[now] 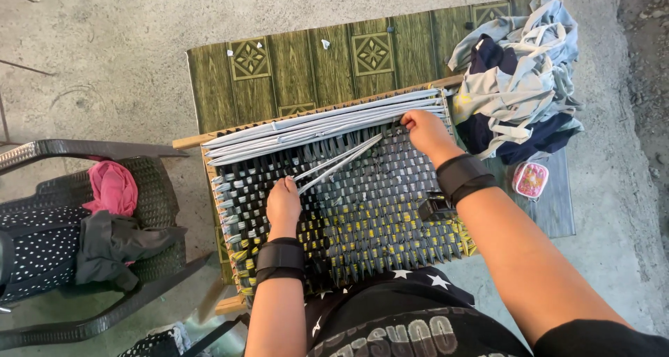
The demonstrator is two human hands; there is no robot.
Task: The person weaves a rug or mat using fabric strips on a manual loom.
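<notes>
Your left hand (283, 202) lies palm down on the woven mat (348, 203), fingers together, and its fingertips pin the near ends of two or three loose grey strips (338, 163). The strips slant up and to the right across the weave toward your other hand. Your right hand (425, 130) is curled at the upper edge of the finished weave, fingers tucked under at the spot where the loose strips end; it seems to pinch their far ends, though the fingertips are hidden and you cannot be sure from here. Both wrists wear black bands.

The mat is dark cloth with grey and yellow flecks, stretched over a wooden frame (191, 140) ringed with pegs. It fills most of the frame. Above your right hand, a band of long grey strips (320, 123) runs unwoven from side to side, slightly tilted.

The frame rests on a green table (306, 64) with a carved diamond pattern. On the table's right end sits a heap of grey and navy cloth (519, 78), and just below it a small pink pouch (530, 179). To your left stands a dark plastic chair (150, 183) holding a pink cloth (111, 187), a grey one and a dotted one.
</notes>
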